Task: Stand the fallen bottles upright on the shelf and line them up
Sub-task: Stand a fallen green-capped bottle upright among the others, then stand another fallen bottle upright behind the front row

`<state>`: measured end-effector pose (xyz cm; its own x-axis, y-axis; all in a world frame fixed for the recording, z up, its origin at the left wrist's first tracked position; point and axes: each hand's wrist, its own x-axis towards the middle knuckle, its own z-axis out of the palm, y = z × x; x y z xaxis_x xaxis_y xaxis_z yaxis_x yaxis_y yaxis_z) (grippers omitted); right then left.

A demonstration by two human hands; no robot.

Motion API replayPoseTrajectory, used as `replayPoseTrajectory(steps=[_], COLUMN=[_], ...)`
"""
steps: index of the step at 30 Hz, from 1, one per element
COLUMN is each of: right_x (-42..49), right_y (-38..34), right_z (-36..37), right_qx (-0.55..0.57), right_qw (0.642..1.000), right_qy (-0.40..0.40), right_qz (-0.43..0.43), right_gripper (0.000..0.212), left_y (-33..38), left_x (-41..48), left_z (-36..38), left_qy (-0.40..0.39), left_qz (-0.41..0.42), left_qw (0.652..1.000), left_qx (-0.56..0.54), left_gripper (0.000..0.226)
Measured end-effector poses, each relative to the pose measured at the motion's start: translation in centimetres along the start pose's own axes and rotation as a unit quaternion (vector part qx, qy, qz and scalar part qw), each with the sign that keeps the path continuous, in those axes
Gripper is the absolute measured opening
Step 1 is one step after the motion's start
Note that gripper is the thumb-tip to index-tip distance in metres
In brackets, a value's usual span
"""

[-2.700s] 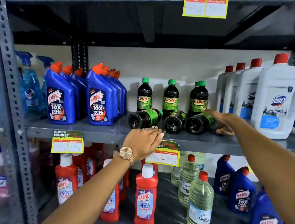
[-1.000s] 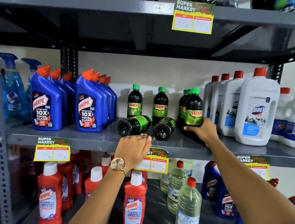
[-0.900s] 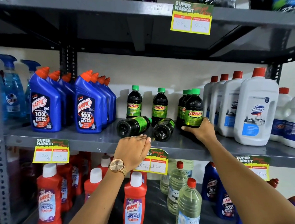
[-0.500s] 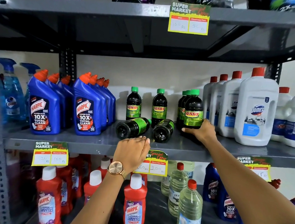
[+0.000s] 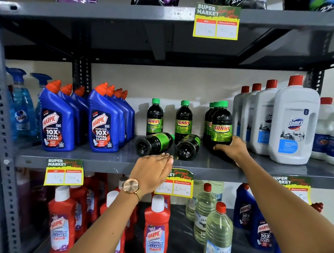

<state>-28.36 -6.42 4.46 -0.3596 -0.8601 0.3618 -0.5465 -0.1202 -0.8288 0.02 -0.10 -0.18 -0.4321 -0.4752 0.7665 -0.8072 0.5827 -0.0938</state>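
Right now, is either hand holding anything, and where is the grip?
The right hand grips the front upright Sunny bottle at its base. The left hand holds nothing.

Bright even light, soft bottle shadows on the wall (image 5: 183, 85), blurred, bowed frame edges.

Supermarket aisle: grey steel shelf (image 5: 107, 160) with cleaning bottles (image 5: 56, 119) and handwritten price tags (image 5: 216, 23).

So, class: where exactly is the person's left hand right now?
In the head view, the left hand hovers at the front edge of the middle shelf, just before the left fallen Sunny bottle, above the price tag.
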Motion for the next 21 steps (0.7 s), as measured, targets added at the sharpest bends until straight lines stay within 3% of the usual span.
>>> replayPoseTrajectory(steps=[2, 4, 7, 8, 10, 12, 15, 18, 21], right_x=[-0.5, -1.2, -3.2, -3.6, -4.3, -4.6, -4.0, -2.7, -3.4], right_y=[-0.5, -1.1, -2.7, -3.5, -5.1, -6.9, -9.0, -9.9, -8.7], right_z=[0.0, -0.2, -0.4, -0.3, 0.7, 2.2, 4.2, 5.1, 5.5], right_qx=[-0.018, -0.056, -0.034, -0.041, -0.11, -0.152, -0.186, -0.15, -0.049], right_qw=[1.0, 0.993, 0.955, 0.954, 0.974, 0.985, 0.957, 0.945, 0.961], right_qy=[0.006, 0.094, 0.236, 0.225, 0.115, -0.041, -0.21, -0.261, -0.216], right_qz=[0.007, -0.033, -0.179, -0.194, -0.163, -0.065, 0.075, 0.126, 0.165], right_gripper=[0.06, 0.076, 0.055, 0.056, 0.08, 0.089, 0.091, 0.064, 0.059], left_y=[-0.3, -0.9, -3.2, -4.0, -5.4, -6.2, -6.6, -7.0, -7.3], left_x=[-0.4, -1.4, -3.0, -3.3, -3.3, -3.2, -3.6, -3.7, -3.7], left_z=[-0.9, -1.7, -2.8, -3.1, -3.4, -3.1, -2.5, -2.2, -2.0], left_qy=[0.009, 0.055, 0.127, 0.126, 0.093, 0.059, 0.049, 0.051, 0.056], left_qz=[0.022, 0.034, -0.019, -0.053, -0.11, -0.121, -0.1, -0.098, -0.085], left_qw=[0.999, 0.996, 0.991, 0.99, 0.989, 0.987, 0.986, 0.987, 0.988], left_qx=[-0.041, -0.058, -0.033, -0.018, 0.026, 0.086, 0.122, 0.119, 0.12], left_gripper=[0.044, 0.039, 0.034, 0.034, 0.038, 0.042, 0.047, 0.044, 0.043])
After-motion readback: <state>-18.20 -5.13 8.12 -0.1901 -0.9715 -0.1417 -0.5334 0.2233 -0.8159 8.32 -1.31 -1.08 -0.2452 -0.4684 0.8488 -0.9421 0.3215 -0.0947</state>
